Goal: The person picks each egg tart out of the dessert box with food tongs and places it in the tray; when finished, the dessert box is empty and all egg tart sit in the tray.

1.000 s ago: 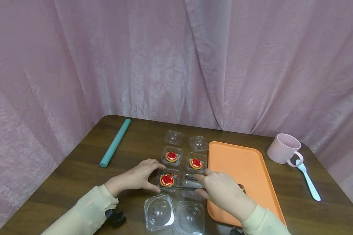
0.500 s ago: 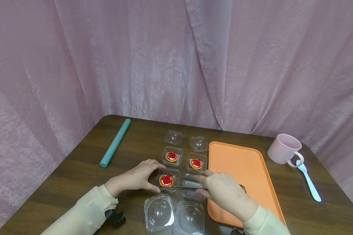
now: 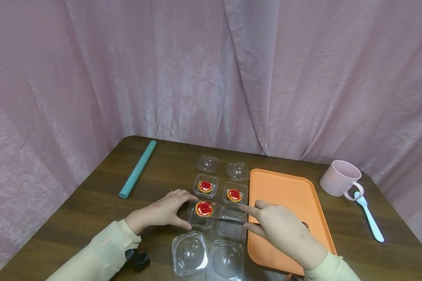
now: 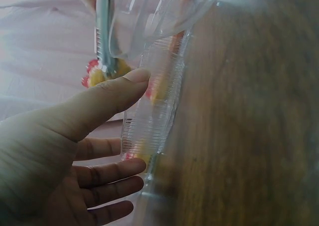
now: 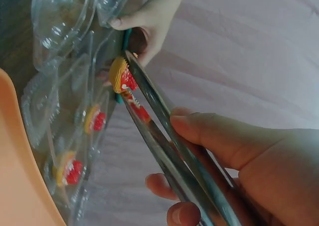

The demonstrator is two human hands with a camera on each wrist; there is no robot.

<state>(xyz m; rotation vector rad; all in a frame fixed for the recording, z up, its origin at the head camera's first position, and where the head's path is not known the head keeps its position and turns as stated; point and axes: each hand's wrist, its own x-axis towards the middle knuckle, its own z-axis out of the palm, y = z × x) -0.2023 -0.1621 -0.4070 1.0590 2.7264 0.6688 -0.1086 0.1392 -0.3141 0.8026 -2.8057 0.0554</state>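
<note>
My right hand [image 3: 283,230] grips metal tongs [image 5: 162,111], squeezing them between thumb and fingers. Between the tong tips is a small tart [image 3: 204,209] with a red glazed top, raised above the front-left clear plastic container [image 3: 198,224]. Thumb and fingers of my left hand [image 3: 165,210] hold that container at its left side, as the left wrist view shows. Behind it, two more containers each hold a red-topped tart [image 3: 205,186], the second tart [image 3: 234,195] to the right. The front-right container [image 3: 230,230] has no tart in it.
Open lids [image 3: 190,253] lie nearest me and at the back. An orange tray [image 3: 285,187] sits right of the containers. Further right stand a pink mug [image 3: 339,177] and a pale blue spreader [image 3: 371,220]. A teal rod [image 3: 138,169] lies at the left.
The tart in the tongs has come up and slightly right, off the front-left container. My right hand has shifted right with the tongs. My left hand stays in place.
</note>
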